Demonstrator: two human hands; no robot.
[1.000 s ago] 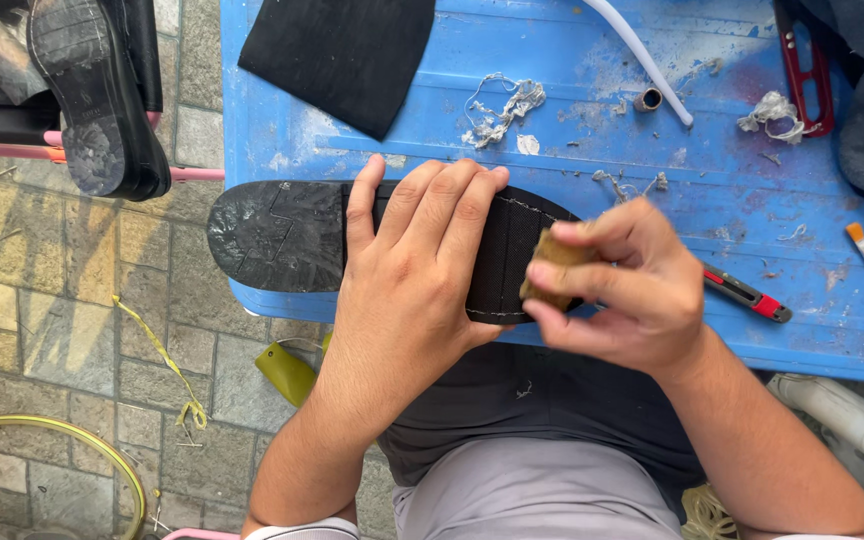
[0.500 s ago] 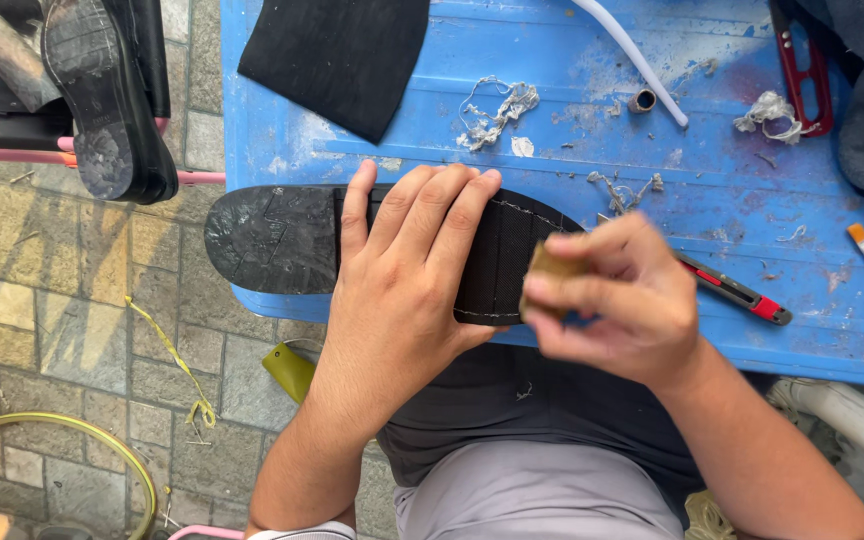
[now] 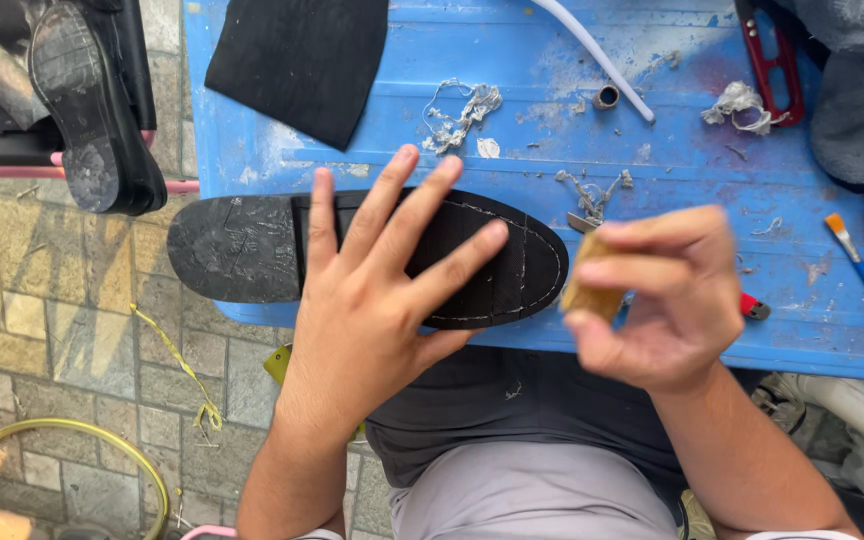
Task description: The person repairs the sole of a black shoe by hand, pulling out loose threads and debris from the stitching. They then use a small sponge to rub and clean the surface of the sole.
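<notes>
Left hand [image 3: 372, 300]: lies flat and open on the sole [image 3: 372, 255], fingers spread wide, pressing it down; it grips nothing.
Right hand [image 3: 657, 300]: fingers closed around a small tan block [image 3: 592, 285], held just off the toe end of the sole. The hand is blurred.
Sole: black, with a line of light stitching around the front part. It lies across the near edge of the blue desk [image 3: 552, 100], heel end hanging over the left edge, toe end pointing right.
Step in hand: it looks like rubbing the sole with the block.
How to do it well: I judge the flat hand should keep firm weight on the middle, so the sole does not turn on the desk edge. Strokes should be short and even, with the block flat on the surface and away from the left fingertips.
On the desk: a black sheet [image 3: 297, 60], grey scraps [image 3: 462, 110], a white tube [image 3: 592, 55], red snips [image 3: 772, 65], a small brush [image 3: 862, 270].
Hidden or unclear: what the block is made of I cannot tell. The middle of the sole is covered by the left hand. A red tool [image 3: 752, 305] is mostly behind the right hand. A second shoe [image 3: 92, 110] at upper left is cut off by the frame.
</notes>
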